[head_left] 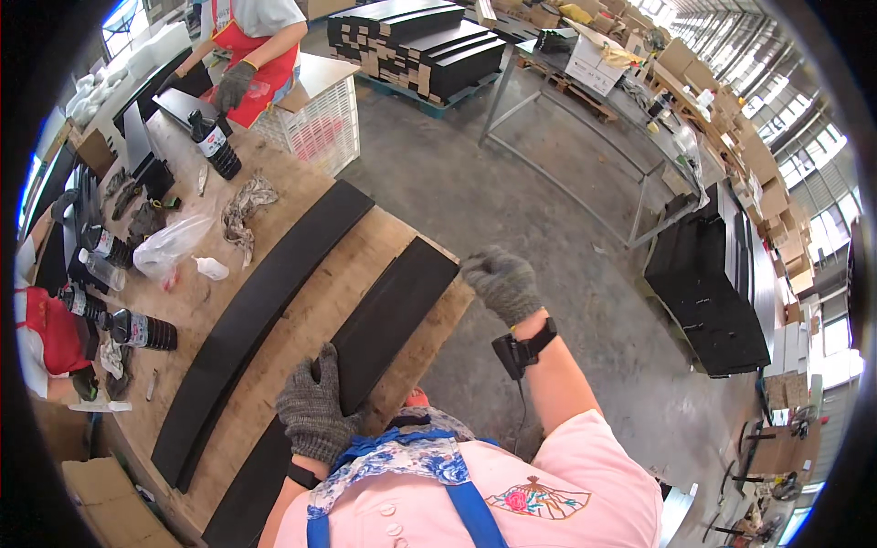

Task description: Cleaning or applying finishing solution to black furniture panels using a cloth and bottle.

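My left hand [315, 406] covers part of the near black panel [393, 320]. My right hand [502, 285] curls over, hiding its fingertips, so I can't fairly say whether those fingers pinch anything. The top edge cuts off the far worker's head [256, 41]; dark rim crops another person [53, 329] at left.

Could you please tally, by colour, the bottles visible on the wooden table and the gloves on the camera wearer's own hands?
Dark bottles: 4
Clear bottle: 1
White bottle: 1
Grey gloves: 2
Total: 8
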Demonstrator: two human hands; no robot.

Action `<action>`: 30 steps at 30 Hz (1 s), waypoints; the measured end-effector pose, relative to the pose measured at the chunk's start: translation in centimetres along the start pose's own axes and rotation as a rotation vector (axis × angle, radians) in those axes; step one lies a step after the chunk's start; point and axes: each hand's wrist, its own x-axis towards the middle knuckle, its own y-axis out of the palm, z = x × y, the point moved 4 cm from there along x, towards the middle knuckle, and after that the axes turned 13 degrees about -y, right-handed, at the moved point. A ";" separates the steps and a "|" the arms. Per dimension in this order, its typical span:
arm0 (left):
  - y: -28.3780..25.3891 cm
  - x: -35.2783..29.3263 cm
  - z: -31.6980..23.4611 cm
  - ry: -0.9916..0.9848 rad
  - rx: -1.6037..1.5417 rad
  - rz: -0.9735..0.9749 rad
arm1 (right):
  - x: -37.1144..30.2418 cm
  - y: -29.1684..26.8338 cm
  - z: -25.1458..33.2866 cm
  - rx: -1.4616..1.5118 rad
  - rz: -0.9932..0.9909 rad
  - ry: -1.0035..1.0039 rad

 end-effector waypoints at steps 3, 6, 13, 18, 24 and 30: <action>-0.1 0.0 -0.3 0.013 -0.006 -0.026 | 1.3 0.0 -1.5 -0.276 0.060 -0.116; -0.7 0.0 -0.3 0.010 -0.034 0.020 | 1.8 -0.6 -1.6 -0.373 0.062 -0.080; -0.5 -0.3 -0.3 0.015 -0.046 -0.017 | 0.7 0.4 -1.0 -0.264 0.021 -0.107; -0.8 -0.7 -0.3 -0.006 -0.038 0.029 | -0.1 -0.6 0.5 -0.163 -0.054 -0.066; -0.6 -0.9 -0.5 0.008 -0.052 -0.021 | 0.1 0.2 -1.8 -0.179 -0.107 -0.046; -1.4 -1.2 -0.6 0.011 -0.127 -0.043 | -1.2 0.7 1.7 -0.149 -0.096 -0.121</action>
